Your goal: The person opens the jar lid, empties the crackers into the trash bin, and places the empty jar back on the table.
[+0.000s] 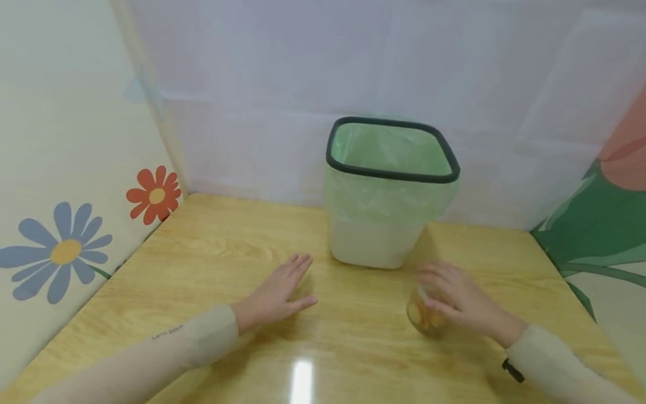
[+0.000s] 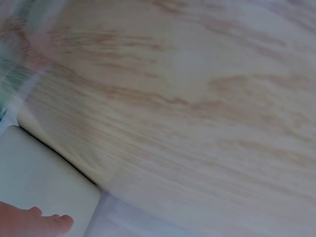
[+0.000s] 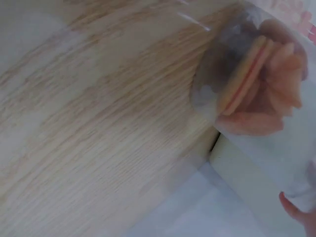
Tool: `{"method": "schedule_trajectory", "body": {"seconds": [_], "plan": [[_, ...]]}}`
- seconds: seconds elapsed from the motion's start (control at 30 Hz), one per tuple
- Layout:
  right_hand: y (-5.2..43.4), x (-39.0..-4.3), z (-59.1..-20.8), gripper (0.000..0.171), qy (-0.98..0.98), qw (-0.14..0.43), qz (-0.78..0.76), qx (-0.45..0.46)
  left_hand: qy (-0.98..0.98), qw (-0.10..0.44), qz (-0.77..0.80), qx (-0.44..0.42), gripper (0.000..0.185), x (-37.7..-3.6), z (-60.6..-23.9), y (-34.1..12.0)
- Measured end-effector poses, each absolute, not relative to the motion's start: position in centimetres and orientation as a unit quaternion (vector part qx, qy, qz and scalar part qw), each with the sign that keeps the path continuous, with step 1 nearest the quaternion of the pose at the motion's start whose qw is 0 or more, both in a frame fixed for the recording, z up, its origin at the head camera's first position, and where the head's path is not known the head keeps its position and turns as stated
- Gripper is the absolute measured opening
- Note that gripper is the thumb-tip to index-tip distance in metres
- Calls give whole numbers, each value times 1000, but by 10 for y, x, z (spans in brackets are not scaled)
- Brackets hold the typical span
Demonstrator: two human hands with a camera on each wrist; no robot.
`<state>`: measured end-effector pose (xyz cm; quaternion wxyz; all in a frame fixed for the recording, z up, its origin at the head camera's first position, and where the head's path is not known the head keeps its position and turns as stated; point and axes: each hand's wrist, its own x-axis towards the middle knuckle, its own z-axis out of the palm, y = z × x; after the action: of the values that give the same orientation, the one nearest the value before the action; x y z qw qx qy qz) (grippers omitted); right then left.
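Note:
My right hand (image 1: 456, 297) is over the upper part of a clear rounded jar (image 1: 423, 315), gripping it with fingers across the far side and thumb on the near side. Blur softens both in the head view. Tan, biscuit-like pieces (image 3: 261, 81), one with a red stripe, show through the jar wall in the right wrist view. A fingertip (image 3: 291, 207) appears at the lower right there. To the left, my left hand (image 1: 277, 294) holds nothing, its fingers extended and thumb spread apart, low over the wooden table (image 1: 242, 235).
A white bin (image 1: 370, 241) with a pale green liner (image 1: 388, 196) and black rim (image 1: 393, 173) stands at the back of the table, beyond both hands. A white sheet (image 1: 277, 67) hangs behind it. Flower-patterned panels (image 1: 45, 146) flank the table.

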<state>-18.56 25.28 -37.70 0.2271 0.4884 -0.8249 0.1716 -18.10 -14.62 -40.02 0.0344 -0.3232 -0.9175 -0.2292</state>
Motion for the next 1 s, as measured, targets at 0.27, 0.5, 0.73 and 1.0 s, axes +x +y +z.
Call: {"method": "schedule_trajectory", "body": {"seconds": [0.27,0.5,0.73,1.0], "plan": [[249,-186,-379,46,-828,247,160,478,-919,3,-233,-319,81,-178,-395,-143],[235,-186,-380,48,-813,263,158,495,-917,-13,-249,-311,81,-174,-394,-142],[227,-184,-381,49,-815,257,157,494,-912,-34,-263,-312,83,-174,-400,-139],[222,-187,-379,44,-805,256,162,509,-905,-66,-303,-291,83,-175,-399,-135]]}}
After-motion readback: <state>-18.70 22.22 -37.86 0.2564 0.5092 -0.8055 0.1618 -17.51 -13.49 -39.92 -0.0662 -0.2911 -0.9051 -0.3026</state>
